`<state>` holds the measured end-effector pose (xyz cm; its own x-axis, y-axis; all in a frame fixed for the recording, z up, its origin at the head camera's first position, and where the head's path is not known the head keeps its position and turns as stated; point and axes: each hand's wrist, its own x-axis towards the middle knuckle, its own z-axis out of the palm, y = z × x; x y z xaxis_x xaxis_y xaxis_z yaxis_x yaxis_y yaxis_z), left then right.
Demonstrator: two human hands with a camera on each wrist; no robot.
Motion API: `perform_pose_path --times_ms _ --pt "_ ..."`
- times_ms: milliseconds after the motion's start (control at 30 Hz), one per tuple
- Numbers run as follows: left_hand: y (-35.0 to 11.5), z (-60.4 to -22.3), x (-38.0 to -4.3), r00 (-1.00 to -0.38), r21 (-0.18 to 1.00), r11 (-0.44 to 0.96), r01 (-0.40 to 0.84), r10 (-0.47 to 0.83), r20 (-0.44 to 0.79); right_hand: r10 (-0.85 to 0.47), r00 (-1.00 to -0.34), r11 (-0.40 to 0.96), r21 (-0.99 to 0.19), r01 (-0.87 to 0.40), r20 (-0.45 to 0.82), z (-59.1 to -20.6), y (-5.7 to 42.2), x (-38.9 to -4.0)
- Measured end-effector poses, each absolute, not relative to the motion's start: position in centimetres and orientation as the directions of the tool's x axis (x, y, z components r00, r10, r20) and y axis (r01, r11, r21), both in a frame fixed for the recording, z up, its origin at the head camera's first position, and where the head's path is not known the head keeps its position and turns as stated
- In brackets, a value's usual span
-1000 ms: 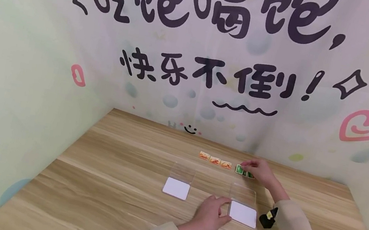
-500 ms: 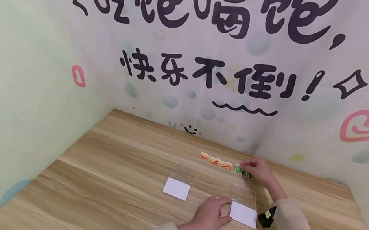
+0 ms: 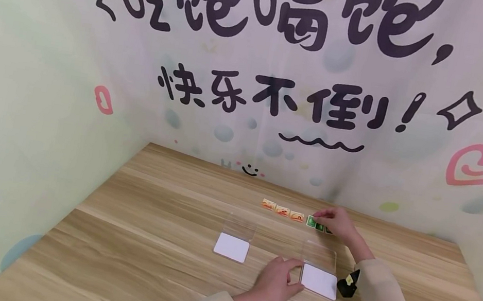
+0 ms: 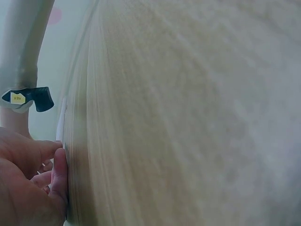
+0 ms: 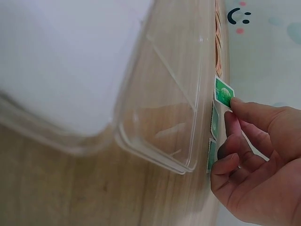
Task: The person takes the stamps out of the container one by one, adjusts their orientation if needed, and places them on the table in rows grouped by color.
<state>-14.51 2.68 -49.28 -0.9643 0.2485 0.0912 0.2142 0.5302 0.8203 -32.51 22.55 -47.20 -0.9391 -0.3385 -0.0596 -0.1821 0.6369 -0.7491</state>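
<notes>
My right hand (image 3: 342,225) pinches a green stamp (image 5: 223,92) at its edge between thumb and forefinger. The stamp is tilted up, at the left end of a short row of green stamps (image 5: 214,121) on the table. My left hand (image 3: 270,284) holds the left side of a clear plastic case (image 3: 319,256) with thumb and forefinger. This case lies with its lid folded back, and a white pad (image 3: 319,282) fills its near half. In the left wrist view, the left fingers (image 4: 59,172) are low against the tabletop beside the white edge.
Three orange stamps (image 3: 282,211) lie in a row left of the green ones. A second clear case with a white pad (image 3: 231,247) lies opened to the left. The wooden table (image 3: 156,221) meets a printed cloth wall (image 3: 225,132) at the back.
My right hand has shifted slightly left, and the green stamp in its fingers has moved left with it toward the orange row. The left hand and the case have stayed in place.
</notes>
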Motion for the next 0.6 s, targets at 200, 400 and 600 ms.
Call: perform_pose_path --times_ms 200,400,600 --pt "2.61 -49.18 -14.49 -0.964 0.832 0.516 0.204 0.253 0.080 -0.337 -0.940 0.637 -0.749 -0.183 -0.058 -47.40 22.50 -32.64" --pt "2.61 -49.22 -14.49 -0.963 0.828 0.519 0.214 0.252 0.091 -0.347 -0.937 0.635 -0.746 -0.199 -0.045 -47.57 22.44 -32.70" --pt "2.59 -49.23 -14.48 -0.963 0.826 0.521 0.215 0.252 0.092 -0.350 -0.936 0.637 -0.741 -0.211 -0.035 -47.70 22.39 -32.75"
